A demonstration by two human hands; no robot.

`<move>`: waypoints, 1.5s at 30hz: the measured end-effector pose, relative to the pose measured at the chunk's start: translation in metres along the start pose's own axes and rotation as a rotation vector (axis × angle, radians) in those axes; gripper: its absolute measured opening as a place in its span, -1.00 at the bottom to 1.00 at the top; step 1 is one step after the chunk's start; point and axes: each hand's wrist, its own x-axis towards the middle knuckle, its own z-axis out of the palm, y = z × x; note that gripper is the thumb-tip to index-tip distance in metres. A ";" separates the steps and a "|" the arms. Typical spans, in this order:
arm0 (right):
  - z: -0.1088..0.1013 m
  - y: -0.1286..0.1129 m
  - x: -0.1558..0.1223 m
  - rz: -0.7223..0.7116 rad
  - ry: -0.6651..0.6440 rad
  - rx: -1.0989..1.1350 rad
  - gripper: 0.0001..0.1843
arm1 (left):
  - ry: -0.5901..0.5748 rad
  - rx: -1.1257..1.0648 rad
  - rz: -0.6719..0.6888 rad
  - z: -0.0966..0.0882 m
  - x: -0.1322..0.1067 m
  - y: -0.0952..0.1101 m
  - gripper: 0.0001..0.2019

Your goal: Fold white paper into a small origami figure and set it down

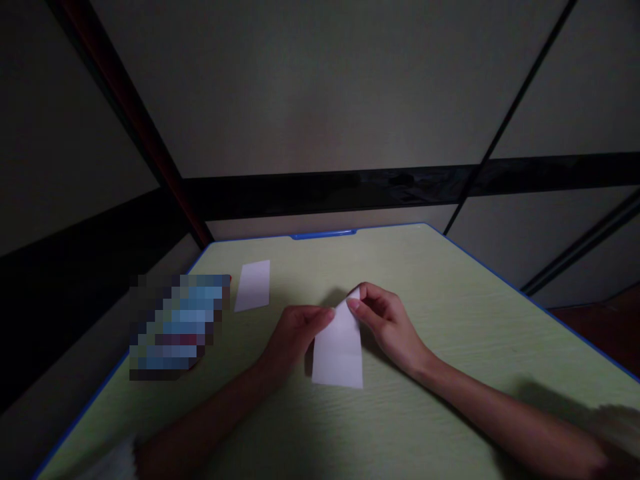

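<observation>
A white sheet of paper (338, 350) is held up by its far edge between both hands, over the middle of the table. My left hand (299, 331) pinches the upper left corner with thumb and fingers. At the upper right corner my right hand (384, 317) grips the sheet, its thumb on the near face and its fingers behind. The far edge slants, higher at the right. A second white sheet of paper (253, 285) lies flat on the table, to the left and beyond my left hand.
The pale green table (450, 320) has a blue rim and a blue handle (324, 235) at its far edge. A blurred-out bluish flat object (183, 327) lies at the left edge. Cabinet panels (320, 100) with a black band stand right behind the table.
</observation>
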 end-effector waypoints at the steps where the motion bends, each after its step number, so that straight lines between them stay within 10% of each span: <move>1: 0.000 0.000 -0.001 0.004 -0.021 0.003 -0.67 | -0.005 0.061 0.004 0.000 0.000 0.001 -0.70; 16: 0.001 0.000 -0.001 -0.008 -0.051 0.063 -0.74 | -0.036 0.217 0.032 0.000 0.000 0.004 -0.74; 26: -0.014 0.004 0.016 0.320 0.254 0.677 -0.91 | 0.012 0.201 0.012 0.001 -0.002 0.004 -0.73; 35: 0.002 0.000 0.002 0.043 0.090 0.216 -0.81 | 0.039 0.246 0.085 0.002 -0.004 0.002 -0.76; 45: 0.001 -0.001 0.001 0.020 0.106 0.221 -0.90 | 0.009 0.259 0.105 0.004 -0.007 -0.002 -0.76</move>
